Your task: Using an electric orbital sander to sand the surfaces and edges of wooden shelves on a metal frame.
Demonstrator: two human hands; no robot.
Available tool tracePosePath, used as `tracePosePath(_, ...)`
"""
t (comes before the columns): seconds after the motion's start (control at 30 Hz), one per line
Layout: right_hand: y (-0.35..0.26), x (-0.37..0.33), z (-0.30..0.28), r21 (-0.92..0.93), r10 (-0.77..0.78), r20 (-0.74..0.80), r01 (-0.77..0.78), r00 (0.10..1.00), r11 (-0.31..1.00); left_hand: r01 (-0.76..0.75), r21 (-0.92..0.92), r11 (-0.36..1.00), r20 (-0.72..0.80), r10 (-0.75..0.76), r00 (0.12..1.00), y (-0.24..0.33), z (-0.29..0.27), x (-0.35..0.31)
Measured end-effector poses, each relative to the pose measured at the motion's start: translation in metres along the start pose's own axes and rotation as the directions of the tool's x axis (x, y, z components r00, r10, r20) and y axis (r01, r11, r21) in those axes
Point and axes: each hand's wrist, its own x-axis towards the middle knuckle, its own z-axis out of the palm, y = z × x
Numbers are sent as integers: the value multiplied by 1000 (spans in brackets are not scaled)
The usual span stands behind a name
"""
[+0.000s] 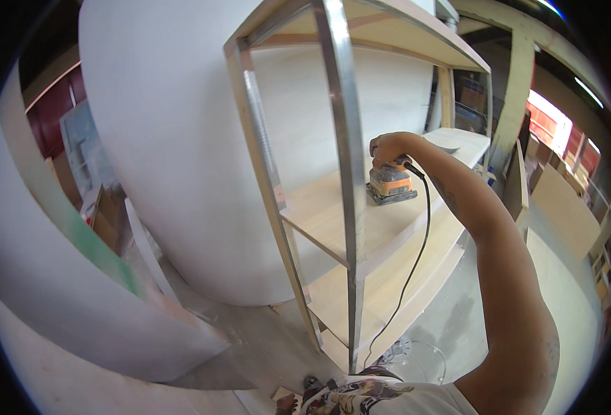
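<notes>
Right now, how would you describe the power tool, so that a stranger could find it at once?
Look at the tall shelf unit of pale wood. On its middle shelf, under the right hand, sits the sander. It is the only orange block there, with a black cord hanging down.

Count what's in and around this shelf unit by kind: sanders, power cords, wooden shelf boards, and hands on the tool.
Sander: 1
Power cord: 1
Wooden shelf boards: 4, top, upper middle, the one being sanded, bottom
Right hand on the sander: 1
Total: 7
</notes>
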Motion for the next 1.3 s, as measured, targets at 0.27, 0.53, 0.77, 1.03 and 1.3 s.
tracePosePath(0.27, 5, -51, -8, 6, 28, -28, -28, 999, 1000, -479, 75, 875, 9, 479, 878, 116, -21, 37)
tracePosePath(0.53, -42, -84, -8, 47, -167, 73, 164, 983, 985, -964, -11, 267, -102, 958, 267, 413, 77, -204)
tracePosePath(0.77, -59, -108, -11, 170, -166, 179, 136, 970, 976, -994, 33, -107, 59, 993, -105, 460, 110, -384)
tracePosePath(1.03, -6, -187, 12, 261, -137, -354, 238, 925, 935, -962, -54, -269, 88, 958, -273, 446, 124, -450)
tracePosePath(1.3, -43, -317, 94, 142, 81, -985, 450, 151, 882, -952, -295, -80, 270, 949, -164, 424, 204, -502)
